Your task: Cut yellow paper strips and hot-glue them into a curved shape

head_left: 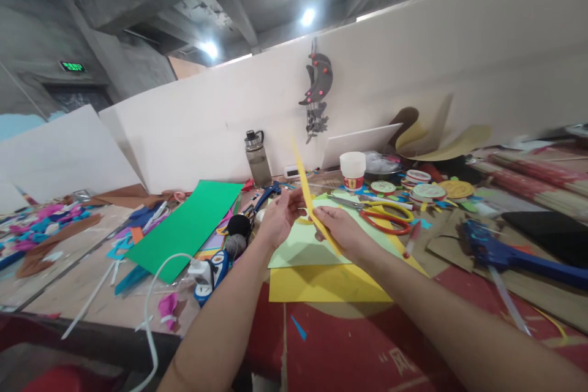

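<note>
A yellow strip of paper (304, 184) stands upright, edge-on to me, between my hands above the worktable. My right hand (339, 228) pinches its lower part between thumb and fingers. Just left of the strip is my left hand (285, 215), fingers loosely curved and apart; whether its fingertips touch the strip is unclear. Beneath both hands lie a pale green sheet (298, 251) and a yellow sheet (321, 285). Beside my right hand rest scissors with orange handles (383, 222) and a pair with yellow handles (392, 211).
A green sheet (188, 226), a power strip (212, 275) with a white cable and a grey bottle (258, 159) are on the left. A paper cup (353, 170), round tape rolls (428, 193), a red pen (412, 239) and a blue glue gun (505, 251) lie to the right.
</note>
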`<state>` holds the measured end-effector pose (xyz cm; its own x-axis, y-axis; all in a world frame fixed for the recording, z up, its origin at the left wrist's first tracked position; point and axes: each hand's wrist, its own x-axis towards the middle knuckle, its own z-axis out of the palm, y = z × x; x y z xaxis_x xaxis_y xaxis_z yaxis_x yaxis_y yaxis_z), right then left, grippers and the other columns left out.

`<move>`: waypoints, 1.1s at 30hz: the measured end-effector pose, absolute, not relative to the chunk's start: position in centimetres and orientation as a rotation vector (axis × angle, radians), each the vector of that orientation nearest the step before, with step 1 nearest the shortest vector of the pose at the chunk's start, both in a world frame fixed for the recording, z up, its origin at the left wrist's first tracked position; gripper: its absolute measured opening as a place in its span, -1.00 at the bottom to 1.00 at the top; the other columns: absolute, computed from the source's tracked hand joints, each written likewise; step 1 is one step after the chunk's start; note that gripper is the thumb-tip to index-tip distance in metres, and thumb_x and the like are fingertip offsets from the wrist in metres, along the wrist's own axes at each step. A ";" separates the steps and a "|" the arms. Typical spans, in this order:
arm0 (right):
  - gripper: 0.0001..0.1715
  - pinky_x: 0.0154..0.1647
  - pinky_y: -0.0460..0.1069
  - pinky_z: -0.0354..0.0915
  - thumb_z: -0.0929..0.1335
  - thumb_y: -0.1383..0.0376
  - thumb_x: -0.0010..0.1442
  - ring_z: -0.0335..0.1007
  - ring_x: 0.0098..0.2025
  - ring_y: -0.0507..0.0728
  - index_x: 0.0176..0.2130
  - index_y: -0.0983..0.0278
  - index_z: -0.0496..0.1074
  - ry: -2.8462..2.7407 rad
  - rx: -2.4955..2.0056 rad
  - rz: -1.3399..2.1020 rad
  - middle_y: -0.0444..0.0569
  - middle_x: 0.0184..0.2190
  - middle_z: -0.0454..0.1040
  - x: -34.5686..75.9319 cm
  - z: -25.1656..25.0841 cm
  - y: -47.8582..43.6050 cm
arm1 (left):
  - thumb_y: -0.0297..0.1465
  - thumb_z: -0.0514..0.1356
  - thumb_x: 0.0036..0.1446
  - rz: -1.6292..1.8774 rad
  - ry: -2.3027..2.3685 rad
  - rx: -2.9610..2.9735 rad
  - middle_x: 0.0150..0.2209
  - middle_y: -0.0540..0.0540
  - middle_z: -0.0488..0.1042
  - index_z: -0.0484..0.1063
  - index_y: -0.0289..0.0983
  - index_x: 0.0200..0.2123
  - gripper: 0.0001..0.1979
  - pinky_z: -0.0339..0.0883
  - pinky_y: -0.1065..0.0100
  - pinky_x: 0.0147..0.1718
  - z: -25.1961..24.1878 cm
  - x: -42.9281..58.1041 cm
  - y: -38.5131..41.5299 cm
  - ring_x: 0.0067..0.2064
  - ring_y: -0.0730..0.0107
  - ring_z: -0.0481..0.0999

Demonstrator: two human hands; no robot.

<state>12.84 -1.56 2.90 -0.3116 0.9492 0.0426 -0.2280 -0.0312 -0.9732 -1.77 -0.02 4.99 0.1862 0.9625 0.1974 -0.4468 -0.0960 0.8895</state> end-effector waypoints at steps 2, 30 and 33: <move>-0.61 -0.56 -0.08 0.05 0.40 0.00 -0.02 -0.05 -0.66 -0.06 -0.48 0.26 0.33 -1.115 -0.653 1.751 -0.28 -0.71 0.10 12.9 3.0 -1.6 | -0.13 0.30 -0.03 1.195 0.579 1.111 -0.29 -0.16 0.53 0.50 -0.35 -0.22 -0.58 0.31 0.37 -0.31 5.1 -1.5 -0.3 -0.33 0.43 0.47; -0.69 -0.53 -0.06 0.20 0.32 0.06 0.02 0.22 -0.55 0.03 -0.53 0.24 0.33 -1.567 -1.146 0.984 -0.15 -0.61 0.34 13.2 2.5 -1.4 | -0.23 0.41 -0.23 1.313 0.943 1.167 -0.50 -0.07 0.50 0.46 -0.38 -0.47 -0.65 0.32 0.42 -0.46 3.9 -1.5 0.0 -0.52 0.50 0.43; -0.68 -0.57 -0.07 0.17 0.33 0.07 0.02 0.19 -0.60 0.01 -0.56 0.23 0.28 -1.573 -1.163 0.987 -0.19 -0.65 0.29 13.0 2.4 -1.4 | -0.23 0.39 -0.19 1.289 0.889 1.148 -0.41 -0.14 0.55 0.50 -0.37 -0.39 -0.65 0.37 0.36 -0.36 3.8 -1.5 0.2 -0.40 0.37 0.52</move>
<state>13.01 -1.37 2.44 -0.1358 0.9690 0.2062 0.2356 0.2338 -0.9433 -1.46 0.17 3.82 0.1138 0.9876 0.1077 -0.2496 -0.0765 0.9653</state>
